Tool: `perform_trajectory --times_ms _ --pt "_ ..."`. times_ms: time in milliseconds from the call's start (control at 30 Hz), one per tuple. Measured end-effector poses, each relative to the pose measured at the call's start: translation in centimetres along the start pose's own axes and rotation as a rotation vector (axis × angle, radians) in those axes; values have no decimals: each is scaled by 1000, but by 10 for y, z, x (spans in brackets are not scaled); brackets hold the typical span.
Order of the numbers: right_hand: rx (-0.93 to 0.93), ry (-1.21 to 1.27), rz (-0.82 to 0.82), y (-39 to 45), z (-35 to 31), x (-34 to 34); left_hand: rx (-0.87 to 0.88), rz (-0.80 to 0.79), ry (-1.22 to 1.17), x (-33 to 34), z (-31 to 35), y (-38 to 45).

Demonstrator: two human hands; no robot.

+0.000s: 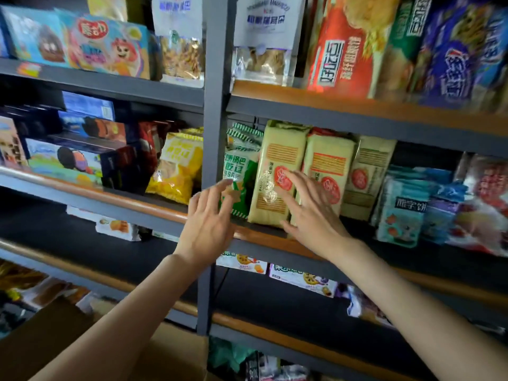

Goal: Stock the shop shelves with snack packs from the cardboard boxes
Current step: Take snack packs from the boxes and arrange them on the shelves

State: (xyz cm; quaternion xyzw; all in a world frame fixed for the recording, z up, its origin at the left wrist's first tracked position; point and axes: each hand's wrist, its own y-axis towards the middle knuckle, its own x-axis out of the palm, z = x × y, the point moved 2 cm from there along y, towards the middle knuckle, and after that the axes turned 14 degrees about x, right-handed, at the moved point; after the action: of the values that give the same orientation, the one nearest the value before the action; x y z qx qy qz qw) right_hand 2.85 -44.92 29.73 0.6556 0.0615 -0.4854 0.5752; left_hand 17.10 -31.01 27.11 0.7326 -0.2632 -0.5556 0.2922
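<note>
Both hands reach toward the middle shelf (264,243) in the centre of the frame, where snack packs stand upright in a row. The left hand (207,224) is held in front of the grey upright post (217,105), its fingers spread and nearly straight, gripping nothing; its fingertips come close to a green and white pack (240,171), though whether they touch it cannot be told. The right hand (312,213) is also spread with straight fingers, laid against the front of a pale yellow pack (279,166) with a red round mark, and partly covering the lower part of a second yellow pack (328,160) just beside it. A third yellow pack (368,171) stands to the right of those, then a group of light blue packs (406,207) farther right. To the left of the post, on the same level, sit a yellow bag (177,166) and some dark blue boxes (82,149). The top shelf (330,105) carries a large red and orange pack (341,50) and blue packs (456,56) at upper right, and white bags (264,37) near the centre. A brown cardboard box (55,334) shows at lower left, beneath the left forearm.
</note>
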Motion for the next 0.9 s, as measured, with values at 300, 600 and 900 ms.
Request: perform_trajectory --times_ms 300,600,900 --pt "-244 454 100 35 -107 20 -254 -83 -35 -10 -95 -36" --pt "196 312 -439 138 -203 85 -508 -200 -327 11 -209 -16" --pt "389 169 -384 170 -202 146 -551 -294 -635 72 -261 7"
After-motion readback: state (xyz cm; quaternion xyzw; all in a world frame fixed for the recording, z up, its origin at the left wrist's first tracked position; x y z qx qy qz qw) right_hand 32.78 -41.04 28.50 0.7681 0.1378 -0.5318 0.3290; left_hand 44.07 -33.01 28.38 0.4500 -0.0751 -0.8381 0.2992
